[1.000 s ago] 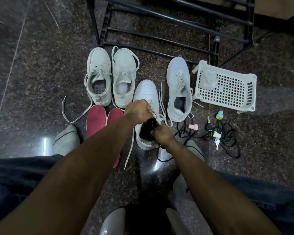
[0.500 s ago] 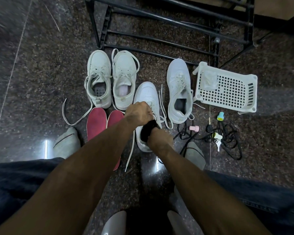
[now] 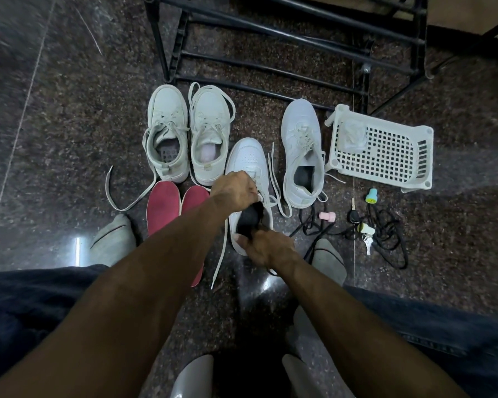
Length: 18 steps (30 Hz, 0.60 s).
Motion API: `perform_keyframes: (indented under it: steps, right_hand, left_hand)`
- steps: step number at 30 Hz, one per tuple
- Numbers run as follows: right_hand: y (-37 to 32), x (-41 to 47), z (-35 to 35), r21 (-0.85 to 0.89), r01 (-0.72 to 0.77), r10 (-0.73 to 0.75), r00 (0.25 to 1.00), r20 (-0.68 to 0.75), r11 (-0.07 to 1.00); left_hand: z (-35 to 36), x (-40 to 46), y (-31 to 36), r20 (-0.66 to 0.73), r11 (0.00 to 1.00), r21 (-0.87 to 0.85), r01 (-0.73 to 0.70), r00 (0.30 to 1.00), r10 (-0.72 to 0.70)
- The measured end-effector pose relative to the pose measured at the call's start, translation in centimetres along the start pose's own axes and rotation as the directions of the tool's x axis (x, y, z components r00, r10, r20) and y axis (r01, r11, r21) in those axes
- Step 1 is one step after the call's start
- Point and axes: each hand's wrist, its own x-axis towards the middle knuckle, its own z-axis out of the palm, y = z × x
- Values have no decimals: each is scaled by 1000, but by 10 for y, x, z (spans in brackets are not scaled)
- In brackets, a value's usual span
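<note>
A white sneaker (image 3: pixel 246 158) lies on the dark floor, toe pointing away from me. My left hand (image 3: pixel 235 193) grips its tongue and collar at the opening. My right hand (image 3: pixel 266 248) holds the heel end and a black insole (image 3: pixel 249 218) that sits partly inside the shoe. A loose white lace (image 3: pixel 273 182) trails off the shoe's right side. Its white mate (image 3: pixel 301 145) stands just to the right, laced, with a dark insole inside.
Two off-white sneakers (image 3: pixel 189 133) sit to the left, two red insoles (image 3: pixel 163 209) in front of them. A white plastic basket (image 3: pixel 385 150) lies at right, with black laces, keys and small caps (image 3: pixel 368 225) near it. A black metal rack (image 3: pixel 285 44) stands behind.
My right hand has moved forward along the heel, pushing the black insole deeper into the white sneaker. My left hand stays at the shoe's opening.
</note>
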Motion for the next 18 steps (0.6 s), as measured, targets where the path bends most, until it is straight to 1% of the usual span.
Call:
perform_keyframes:
  steps: [4, 7, 8, 9, 11, 12, 14, 18]
  right_hand:
    - [5, 4, -14, 22, 23, -25, 991, 132, 999]
    - [10, 5, -28, 115, 33, -58, 974, 221, 993]
    - [12, 4, -28, 83, 54, -71, 973, 218, 995]
    - [13, 3, -24, 3, 88, -87, 980, 179, 996]
    - [13, -3, -14, -167, 168, -164, 986, 42, 971]
    - [13, -6, -9, -202, 210, -213, 977, 6, 957]
    - [12, -8, -5, -190, 240, -241, 970, 21, 952]
    - [11, 4, -9, -241, 166, -142, 983, 114, 956]
  left_hand:
    - [0, 0, 0, -8, 1000, 1, 9, 1000, -9]
    - [0, -1, 0, -6, 1000, 1, 9, 1000, -9]
    - [1, -1, -1, -8, 1000, 0, 6, 1000, -6]
    - [2, -1, -1, -14, 1000, 0, 4, 1000, -4]
    - [3, -3, -1, -38, 1000, 6, 2, 999, -2]
    - [4, -4, -1, -51, 1000, 8, -1, 999, 1]
    - [5, -4, 0, -63, 1000, 13, -6, 998, 7]
    - [8, -6, -1, -67, 1000, 9, -12, 998, 13]
